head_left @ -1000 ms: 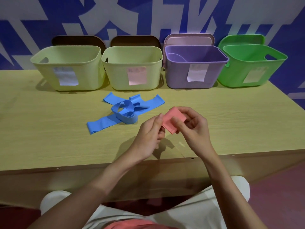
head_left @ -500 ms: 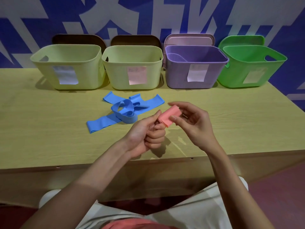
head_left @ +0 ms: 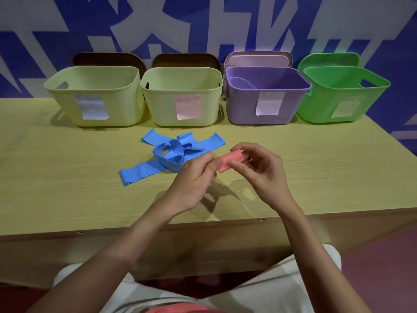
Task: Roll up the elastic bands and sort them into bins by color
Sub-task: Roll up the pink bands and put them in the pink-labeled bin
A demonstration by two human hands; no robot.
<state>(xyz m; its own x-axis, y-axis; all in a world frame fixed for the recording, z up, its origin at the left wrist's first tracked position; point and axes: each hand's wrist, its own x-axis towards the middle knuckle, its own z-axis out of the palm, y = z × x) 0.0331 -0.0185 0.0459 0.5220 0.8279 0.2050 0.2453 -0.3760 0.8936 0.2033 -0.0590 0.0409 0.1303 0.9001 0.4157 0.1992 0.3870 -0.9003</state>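
On the tabletop [head_left: 67,177] stand four bins [head_left: 180,96]. Left hand [head_left: 191,179] and right hand [head_left: 261,168] each keep a pinching grip on one pink roll [head_left: 230,160], its long axis tilted up-right; blue bands [head_left: 171,154] lie tangled, uncountable.

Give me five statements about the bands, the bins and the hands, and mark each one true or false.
1. Both hands hold the pink band. True: the left hand and the right hand pinch its ends.
2. The blue bands lie in a bin. False: they lie loose on the table.
3. Four bins stand in a row at the back. True.
4. The purple bin is at the far left. False: it is third from the left, beside the green bin.
5. The pink band lies spread flat. False: it is rolled up.
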